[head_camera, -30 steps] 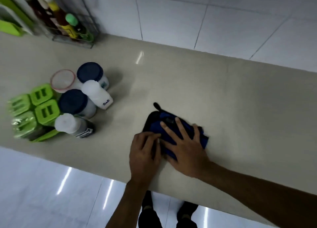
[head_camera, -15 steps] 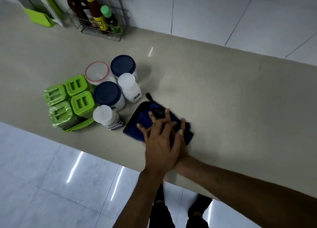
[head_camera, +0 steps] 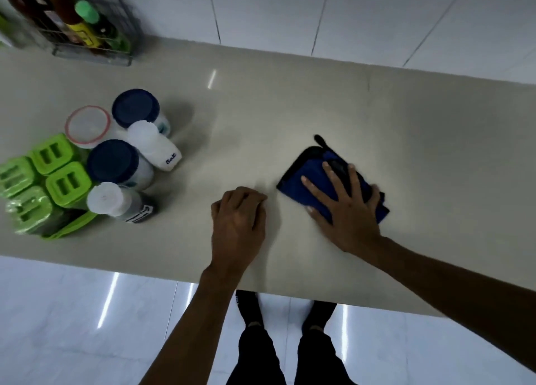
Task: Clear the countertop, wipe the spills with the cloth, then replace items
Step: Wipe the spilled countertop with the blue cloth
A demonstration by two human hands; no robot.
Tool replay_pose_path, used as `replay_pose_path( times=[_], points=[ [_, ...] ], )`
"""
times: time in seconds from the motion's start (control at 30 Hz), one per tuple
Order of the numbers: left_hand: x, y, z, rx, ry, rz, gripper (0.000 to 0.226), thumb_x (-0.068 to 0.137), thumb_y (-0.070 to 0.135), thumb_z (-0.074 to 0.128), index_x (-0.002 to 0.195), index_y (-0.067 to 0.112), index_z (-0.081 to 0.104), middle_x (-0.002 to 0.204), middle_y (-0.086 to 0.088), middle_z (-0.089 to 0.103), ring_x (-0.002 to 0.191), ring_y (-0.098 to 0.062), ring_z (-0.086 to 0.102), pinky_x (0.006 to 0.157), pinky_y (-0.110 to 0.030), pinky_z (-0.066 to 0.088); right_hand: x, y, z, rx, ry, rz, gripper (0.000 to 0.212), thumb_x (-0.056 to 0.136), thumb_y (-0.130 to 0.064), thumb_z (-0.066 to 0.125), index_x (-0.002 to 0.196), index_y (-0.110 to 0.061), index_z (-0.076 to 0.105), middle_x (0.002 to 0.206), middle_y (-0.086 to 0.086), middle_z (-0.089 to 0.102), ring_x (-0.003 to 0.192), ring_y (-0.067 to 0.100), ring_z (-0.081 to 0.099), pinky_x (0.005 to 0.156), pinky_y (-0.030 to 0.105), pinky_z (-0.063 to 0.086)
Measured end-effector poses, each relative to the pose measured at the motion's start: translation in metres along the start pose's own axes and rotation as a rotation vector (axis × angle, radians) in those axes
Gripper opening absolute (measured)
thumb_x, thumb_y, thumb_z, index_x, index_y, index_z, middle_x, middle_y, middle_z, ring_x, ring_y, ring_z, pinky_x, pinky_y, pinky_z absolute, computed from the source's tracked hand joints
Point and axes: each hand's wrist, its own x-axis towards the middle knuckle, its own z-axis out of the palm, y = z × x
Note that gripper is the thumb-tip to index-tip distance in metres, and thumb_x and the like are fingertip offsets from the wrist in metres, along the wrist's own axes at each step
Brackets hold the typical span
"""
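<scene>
**Q:** Where's the cloth sitting?

**Me:** The cloth [head_camera: 307, 178] is lying folded on the countertop [head_camera: 290, 109], right of centre. My right hand [head_camera: 348, 213] is pressing down on it with fingers straight and spread, not gripping.

**Q:** How is it handling?

**Me:** I'm judging it soft, light and limp, so it's likely bunching if I'm pushing from one edge. I'm keeping the palm flat on the middle for wiping. For lifting I'd be pinching a corner or the black tab [head_camera: 320, 140].

**Q:** Anything different from half a second ago?

**Me:** Both hands were stacked on it then, just beside the salt bottle [head_camera: 153, 146]. Now it's sitting well apart from the bottle, off to the right. My left hand [head_camera: 237, 219] is off the cloth and resting on the counter near it, fingers curled, holding nothing.
</scene>
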Motion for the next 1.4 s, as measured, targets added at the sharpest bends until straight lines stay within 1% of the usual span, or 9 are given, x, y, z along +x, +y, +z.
replay_pose_path(
  times=[0.13,0.27,0.37,0.47,0.73,0.97,1.2,1.3,1.4],
  points=[
    [0.007,0.02,-0.001,-0.043,0.058,0.057,0.018,0.104,0.018,0.064,0.116,0.015,0.077,0.121,-0.004,0.073,0.112,-0.028,0.067,0.095,-0.047,0.052,0.018,-0.085,0.002,0.092,-0.005,-0.071,0.08,0.098,-0.075,0.042,0.168,-0.05,0.013,0.181,-0.002,0.008,0.163,0.051,0.004,0.112,0.086,0.01],
    [0.012,0.037,0.013,-0.074,-0.084,0.071,0.025,0.101,0.016,0.067,0.124,0.009,0.076,0.127,-0.011,0.073,0.118,-0.034,0.068,0.099,-0.056,0.056,-0.029,-0.119,0.018,0.107,-0.052,-0.291,0.073,0.101,-0.061,0.038,0.167,-0.028,0.033,0.171,0.011,0.037,0.161,0.042,0.011,0.125,0.076,0.006],
    [0.003,0.046,0.03,-0.062,-0.168,0.083,0.027,0.1,0.015,0.07,0.126,0.01,0.077,0.134,-0.009,0.072,0.127,-0.034,0.067,0.103,-0.057,0.054,-0.072,-0.075,0.025,0.164,0.008,-0.546,0.051,0.105,-0.061,0.046,0.151,-0.043,0.056,0.165,-0.002,0.049,0.162,0.037,0.027,0.121,0.078,0.016],
    [-0.013,0.053,0.046,-0.002,-0.169,0.113,0.028,0.098,0.017,0.073,0.126,0.019,0.078,0.144,-0.003,0.069,0.141,-0.03,0.059,0.11,-0.055,0.047,-0.109,-0.009,0.03,0.076,0.026,-0.651,0.054,0.108,-0.066,0.039,0.161,-0.055,0.033,0.177,-0.006,0.026,0.166,0.038,0.013,0.118,0.08,0.015],
    [-0.046,0.063,0.082,0.085,-0.071,0.173,0.041,0.107,0.04,0.053,0.146,0.031,0.065,0.16,0.006,0.057,0.158,-0.018,0.043,0.122,-0.044,0.036,-0.14,0.11,0.023,-0.011,-0.034,-0.542,0.064,0.105,-0.073,0.038,0.164,-0.058,0.018,0.18,-0.01,0.01,0.166,0.039,0.008,0.115,0.082,0.018],
    [-0.053,0.061,0.082,0.065,-0.093,0.221,0.054,0.111,0.053,0.045,0.16,0.032,0.049,0.169,0.009,0.046,0.164,-0.016,0.032,0.128,-0.046,0.033,-0.126,0.074,0.023,0.041,-0.028,-0.471,0.071,0.099,-0.083,0.035,0.164,-0.059,0.018,0.18,-0.007,0.011,0.165,0.044,0.01,0.112,0.085,0.013],
    [-0.061,0.051,0.077,0.088,-0.13,0.29,0.05,0.113,0.049,0.041,0.159,0.034,0.052,0.17,0.008,0.045,0.165,-0.019,0.032,0.126,-0.051,0.035,-0.12,0.063,0.021,0.072,-0.003,-0.553,0.073,0.097,-0.086,0.033,0.164,-0.059,0.016,0.181,-0.004,0.01,0.164,0.048,0.01,0.112,0.087,0.016],
    [-0.065,0.049,0.08,0.15,-0.14,0.318,0.052,0.112,0.051,0.045,0.162,0.04,0.046,0.174,0.011,0.037,0.166,-0.019,0.028,0.126,-0.049,0.033,-0.123,0.068,0.018,0.085,0.003,-0.576,0.066,0.102,-0.08,0.033,0.163,-0.061,0.016,0.181,-0.002,0.009,0.164,0.046,0.013,0.111,0.084,0.024],
    [-0.066,0.048,0.084,0.185,-0.145,0.328,0.053,0.112,0.049,0.048,0.164,0.046,0.039,0.177,0.013,0.031,0.167,-0.018,0.026,0.127,-0.047,0.031,-0.121,0.071,0.017,0.181,0.041,-0.385,0.061,0.106,-0.072,0.035,0.163,-0.06,0.018,0.18,-0.004,0.012,0.165,0.038,0.015,0.112,0.069,0.041]
  ],
)
